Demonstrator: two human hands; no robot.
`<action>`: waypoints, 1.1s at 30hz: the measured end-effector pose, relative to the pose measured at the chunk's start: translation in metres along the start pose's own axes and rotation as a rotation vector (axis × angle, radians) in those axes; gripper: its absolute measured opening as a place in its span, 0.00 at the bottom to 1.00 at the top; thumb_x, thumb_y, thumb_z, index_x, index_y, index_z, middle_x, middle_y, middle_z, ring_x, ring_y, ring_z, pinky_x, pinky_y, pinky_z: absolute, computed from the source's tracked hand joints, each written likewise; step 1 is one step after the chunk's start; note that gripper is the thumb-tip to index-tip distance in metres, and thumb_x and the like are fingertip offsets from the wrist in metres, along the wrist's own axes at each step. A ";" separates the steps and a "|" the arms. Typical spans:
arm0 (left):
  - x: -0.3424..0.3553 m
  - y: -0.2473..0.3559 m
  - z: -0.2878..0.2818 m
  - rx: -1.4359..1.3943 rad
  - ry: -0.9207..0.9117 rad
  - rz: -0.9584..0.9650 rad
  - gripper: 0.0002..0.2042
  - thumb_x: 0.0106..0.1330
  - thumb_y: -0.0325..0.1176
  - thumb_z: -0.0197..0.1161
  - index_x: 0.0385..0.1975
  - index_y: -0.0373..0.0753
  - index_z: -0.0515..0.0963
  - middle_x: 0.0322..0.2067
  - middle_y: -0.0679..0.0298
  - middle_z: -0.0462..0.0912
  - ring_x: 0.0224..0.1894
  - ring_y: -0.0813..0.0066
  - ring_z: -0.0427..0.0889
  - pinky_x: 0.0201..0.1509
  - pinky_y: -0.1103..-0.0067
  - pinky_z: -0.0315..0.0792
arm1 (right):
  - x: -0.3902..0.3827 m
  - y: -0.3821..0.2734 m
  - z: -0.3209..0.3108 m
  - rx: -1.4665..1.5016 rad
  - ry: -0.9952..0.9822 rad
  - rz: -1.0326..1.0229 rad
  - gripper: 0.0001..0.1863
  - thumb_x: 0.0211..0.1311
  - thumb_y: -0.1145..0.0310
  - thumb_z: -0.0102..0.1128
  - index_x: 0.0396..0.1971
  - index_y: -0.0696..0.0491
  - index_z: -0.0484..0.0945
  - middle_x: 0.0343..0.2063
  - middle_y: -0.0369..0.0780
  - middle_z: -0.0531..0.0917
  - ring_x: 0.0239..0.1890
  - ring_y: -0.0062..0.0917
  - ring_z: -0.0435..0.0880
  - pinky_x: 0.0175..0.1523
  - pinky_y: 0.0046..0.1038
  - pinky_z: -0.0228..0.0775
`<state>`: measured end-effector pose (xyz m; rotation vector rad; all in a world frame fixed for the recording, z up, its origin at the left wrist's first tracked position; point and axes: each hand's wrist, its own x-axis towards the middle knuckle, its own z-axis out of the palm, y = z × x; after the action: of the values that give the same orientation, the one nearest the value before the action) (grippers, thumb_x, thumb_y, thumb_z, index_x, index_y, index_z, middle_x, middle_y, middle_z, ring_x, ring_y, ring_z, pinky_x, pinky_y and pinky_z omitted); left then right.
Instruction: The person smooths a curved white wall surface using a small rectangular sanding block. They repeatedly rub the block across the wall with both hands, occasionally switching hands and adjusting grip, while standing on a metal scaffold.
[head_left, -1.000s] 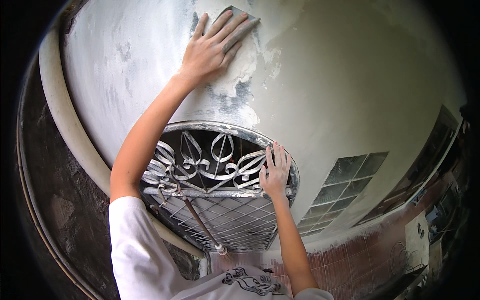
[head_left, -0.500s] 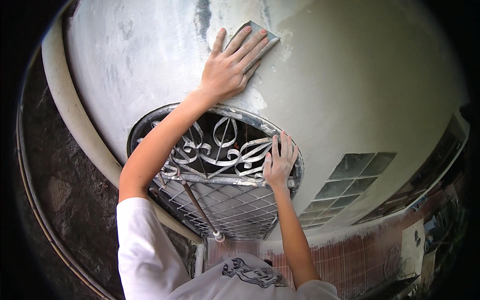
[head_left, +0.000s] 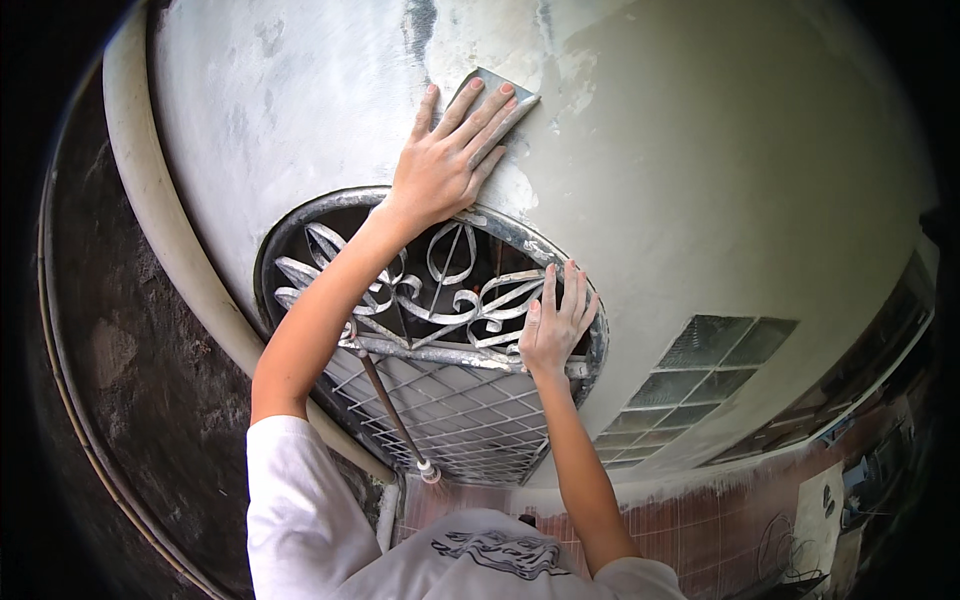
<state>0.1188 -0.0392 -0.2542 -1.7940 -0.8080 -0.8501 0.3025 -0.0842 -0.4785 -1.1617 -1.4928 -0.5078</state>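
My left hand (head_left: 440,170) is raised against a pale plastered wall (head_left: 690,180), fingers spread over a folded grey sheet of sandpaper (head_left: 523,98). The sheet lies between the fingers and the wall, with its top corner showing past the fingertips. Around it the plaster is patchy white, with grey streaks above. Lower and to the right, my right hand (head_left: 553,330) rests on the right side of an arched metal window frame (head_left: 520,234). Its fingers are stretched out and hold nothing. Scrolled metalwork with flaking white paint fills the arch, above a horizontal bar (head_left: 440,354).
A thick pale pipe (head_left: 130,130) runs down the left, beside a dark rough wall (head_left: 120,360). A brown rod (head_left: 390,405) hangs before the diamond mesh. Glass panes (head_left: 690,385) are set in the wall at right, above a reddish tiled floor (head_left: 680,520).
My left hand and the sandpaper have slid down the wall and a little left. The right hand stays on the window frame. The view has shifted slightly.
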 end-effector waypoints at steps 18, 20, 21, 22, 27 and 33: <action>-0.029 0.001 -0.022 0.122 -0.168 0.019 0.27 0.76 0.47 0.47 0.74 0.56 0.57 0.74 0.75 0.56 0.77 0.72 0.52 0.80 0.57 0.40 | -0.019 0.004 -0.008 0.106 -0.011 0.024 0.31 0.72 0.61 0.40 0.71 0.60 0.59 0.73 0.47 0.60 0.76 0.42 0.52 0.76 0.51 0.32; -0.024 -0.002 -0.020 0.044 -0.083 0.046 0.28 0.76 0.47 0.47 0.75 0.56 0.55 0.75 0.74 0.56 0.77 0.72 0.51 0.80 0.57 0.39 | -0.021 0.009 -0.011 0.136 0.000 0.003 0.32 0.71 0.63 0.43 0.71 0.61 0.57 0.73 0.47 0.61 0.76 0.42 0.54 0.76 0.51 0.34; -0.019 -0.002 -0.018 0.016 -0.066 0.051 0.28 0.76 0.47 0.47 0.75 0.56 0.55 0.75 0.74 0.56 0.77 0.71 0.51 0.80 0.57 0.39 | -0.021 0.013 -0.011 0.161 0.013 -0.011 0.32 0.71 0.63 0.44 0.72 0.61 0.57 0.72 0.47 0.61 0.76 0.42 0.55 0.76 0.51 0.35; -0.012 -0.003 -0.015 -0.011 -0.047 0.056 0.28 0.76 0.47 0.47 0.75 0.56 0.55 0.75 0.74 0.56 0.77 0.71 0.51 0.80 0.58 0.39 | -0.022 0.016 -0.012 0.191 0.023 -0.016 0.32 0.70 0.64 0.44 0.72 0.61 0.56 0.72 0.47 0.62 0.75 0.42 0.56 0.76 0.51 0.35; -0.011 -0.005 -0.013 -0.043 -0.038 0.064 0.28 0.77 0.43 0.44 0.76 0.55 0.52 0.75 0.74 0.54 0.77 0.71 0.51 0.81 0.59 0.37 | -0.026 0.031 -0.011 0.206 0.029 -0.056 0.32 0.70 0.65 0.44 0.71 0.62 0.56 0.71 0.47 0.64 0.74 0.41 0.58 0.76 0.52 0.38; -0.027 -0.017 -0.021 0.122 -0.100 0.084 0.28 0.77 0.43 0.45 0.76 0.55 0.52 0.74 0.72 0.56 0.77 0.71 0.51 0.82 0.62 0.37 | -0.031 0.043 -0.008 0.243 0.059 -0.090 0.31 0.71 0.65 0.41 0.71 0.62 0.56 0.70 0.46 0.67 0.74 0.40 0.59 0.76 0.51 0.37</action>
<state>0.0861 -0.0569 -0.2621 -1.7606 -0.8243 -0.6475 0.3404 -0.0847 -0.5162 -0.8868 -1.5137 -0.4053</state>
